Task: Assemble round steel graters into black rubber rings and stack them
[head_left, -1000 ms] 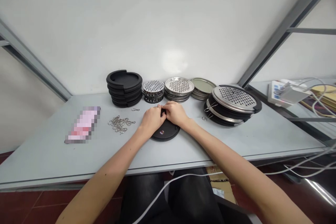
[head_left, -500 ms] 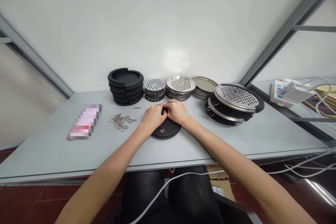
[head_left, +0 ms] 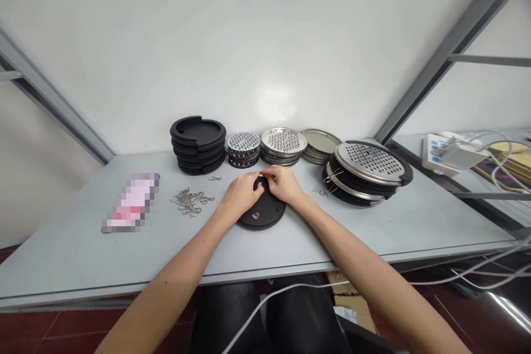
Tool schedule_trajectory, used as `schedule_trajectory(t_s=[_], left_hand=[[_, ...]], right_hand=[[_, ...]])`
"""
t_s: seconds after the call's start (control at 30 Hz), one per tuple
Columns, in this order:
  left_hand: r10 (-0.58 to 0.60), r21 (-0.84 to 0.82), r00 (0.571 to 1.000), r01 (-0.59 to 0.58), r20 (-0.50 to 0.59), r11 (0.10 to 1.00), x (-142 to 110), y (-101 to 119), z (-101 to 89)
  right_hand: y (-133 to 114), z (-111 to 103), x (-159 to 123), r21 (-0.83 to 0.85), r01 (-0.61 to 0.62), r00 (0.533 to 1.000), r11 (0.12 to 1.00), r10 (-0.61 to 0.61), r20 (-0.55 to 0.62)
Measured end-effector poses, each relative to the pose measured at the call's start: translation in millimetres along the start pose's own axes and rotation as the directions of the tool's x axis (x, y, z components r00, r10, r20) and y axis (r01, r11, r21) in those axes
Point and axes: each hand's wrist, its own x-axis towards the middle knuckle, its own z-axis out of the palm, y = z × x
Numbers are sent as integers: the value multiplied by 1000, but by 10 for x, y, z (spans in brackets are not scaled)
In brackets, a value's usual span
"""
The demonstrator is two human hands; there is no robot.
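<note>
A black round disc (head_left: pixel 265 214) lies on the table in front of me, with a small shiny round spot on its top. My left hand (head_left: pixel 241 194) is curled over its left far side, the thumb lying on top and the fingers closed round the rim. Against the far rim, my right hand (head_left: pixel 284 183) is closed, its fingertips meeting those of the left. What the right fingertips pinch is too small to make out. Left of the hands lies a pile of bent wire clips (head_left: pixel 189 200), with one loose clip (head_left: pixel 214 178) behind it.
Along the wall stand stacked black rings (head_left: pixel 198 149), small grater discs (head_left: pixel 243 146), larger grater discs (head_left: pixel 284 144) and green-grey lids (head_left: pixel 321 142). Right of them are grater-topped black pieces with wire clips (head_left: pixel 371 166). A blurred pink phone-shaped thing (head_left: pixel 131 202) lies left. A white cable (head_left: pixel 286 291) crosses my lap.
My hands stay at the disc's far rim, with the right fingers drawn a little straighter and more of the disc's top showing. The whole view has tilted slightly up.
</note>
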Motion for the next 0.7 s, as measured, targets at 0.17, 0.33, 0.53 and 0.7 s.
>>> schedule_trajectory(t_s=[0.17, 0.33, 0.53, 0.7], left_hand=[[-16, -64, 999, 14, -35, 998, -9, -50, 24], [-25, -177, 988, -2, -152, 984, 5, -98, 30], [-7, -245, 930, -90, -368, 965, 30, -170, -151], [246, -249, 909, -338, -337, 907, -116, -333, -299]], right_hand=[[60, -32, 25, 50, 7, 1000, 999, -7, -6], [92, -80, 29, 77, 6, 1000, 997, -5, -4], [128, -157, 19, 102, 28, 1000, 994, -26, -15], [189, -136, 25, 61, 14, 999, 998, -15, 28]])
